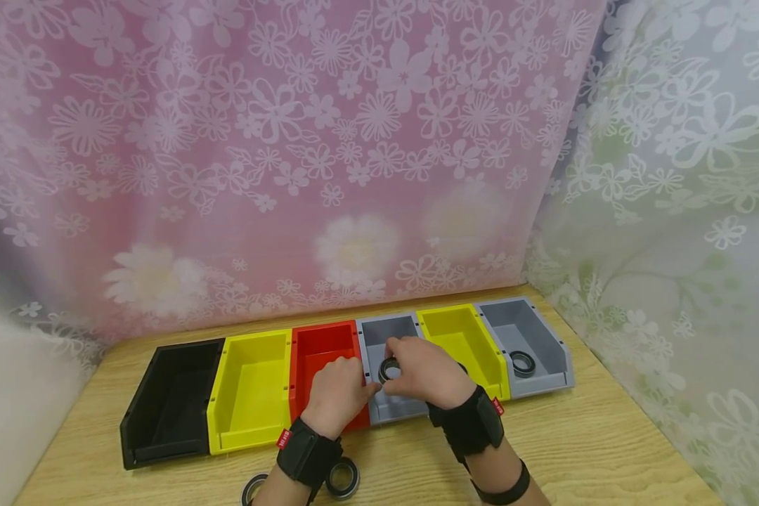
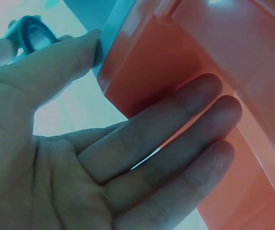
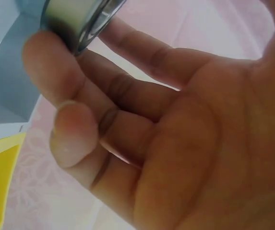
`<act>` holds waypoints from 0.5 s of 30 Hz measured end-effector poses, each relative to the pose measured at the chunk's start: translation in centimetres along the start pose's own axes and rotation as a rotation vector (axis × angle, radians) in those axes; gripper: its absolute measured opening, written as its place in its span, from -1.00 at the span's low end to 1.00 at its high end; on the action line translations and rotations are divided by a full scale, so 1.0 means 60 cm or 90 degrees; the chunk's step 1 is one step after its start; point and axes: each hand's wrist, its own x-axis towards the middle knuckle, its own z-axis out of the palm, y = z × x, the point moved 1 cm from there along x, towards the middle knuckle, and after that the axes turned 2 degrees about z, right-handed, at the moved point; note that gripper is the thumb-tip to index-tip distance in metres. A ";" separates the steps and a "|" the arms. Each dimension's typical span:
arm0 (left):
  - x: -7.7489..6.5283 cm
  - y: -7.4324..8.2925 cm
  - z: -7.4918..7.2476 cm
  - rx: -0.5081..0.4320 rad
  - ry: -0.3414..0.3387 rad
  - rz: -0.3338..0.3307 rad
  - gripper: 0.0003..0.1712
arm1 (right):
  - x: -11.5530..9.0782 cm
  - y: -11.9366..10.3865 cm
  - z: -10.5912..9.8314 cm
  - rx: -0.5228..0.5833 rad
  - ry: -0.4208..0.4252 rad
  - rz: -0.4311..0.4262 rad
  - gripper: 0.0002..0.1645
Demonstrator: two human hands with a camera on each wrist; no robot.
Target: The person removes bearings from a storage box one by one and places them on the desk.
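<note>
My right hand (image 1: 426, 369) pinches a ring-shaped ball bearing (image 1: 382, 368) between thumb and fingers above the middle grey bin (image 1: 388, 327). In the right wrist view the bearing (image 3: 72, 24) shows at the top against the fingertips. My left hand (image 1: 338, 393) is at the red bin (image 1: 325, 337). Its fingers extend loosely beside the red plastic in the left wrist view, with nothing in them. The left thumb (image 2: 75, 50) touches or nearly touches the grey bin's edge. Two more bearings, one (image 1: 354, 479) and another (image 1: 246, 490), lie on the table around the left wrist, partly covered.
Several bins stand joined in a row: a black bin (image 1: 177, 386), a yellow bin (image 1: 253, 379), then red, grey, another yellow bin (image 1: 458, 334) and a right-end grey bin (image 1: 512, 316) holding a bearing (image 1: 522, 374). A floral curtain (image 1: 329, 176) hangs behind the wooden table (image 1: 582, 436).
</note>
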 end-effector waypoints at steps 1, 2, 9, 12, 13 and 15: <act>0.000 0.000 0.000 0.000 0.001 0.000 -0.59 | -0.002 -0.002 -0.002 0.004 -0.001 -0.003 -0.66; 0.000 -0.001 0.000 0.000 0.001 0.000 -0.59 | -0.003 -0.004 -0.004 0.011 -0.003 -0.005 -0.66; -0.001 -0.005 0.001 -0.001 0.007 0.006 -0.54 | -0.021 -0.018 -0.025 0.052 -0.017 -0.010 -0.64; 0.000 -0.006 0.002 0.000 0.008 0.009 -0.52 | -0.030 -0.024 -0.033 0.058 -0.015 -0.007 -0.63; 0.000 -0.006 0.002 -0.001 0.007 0.009 -0.52 | -0.033 -0.026 -0.036 0.056 -0.012 -0.007 -0.63; 0.001 -0.006 0.001 -0.001 0.006 0.011 -0.51 | -0.038 -0.030 -0.040 0.054 -0.007 -0.006 -0.64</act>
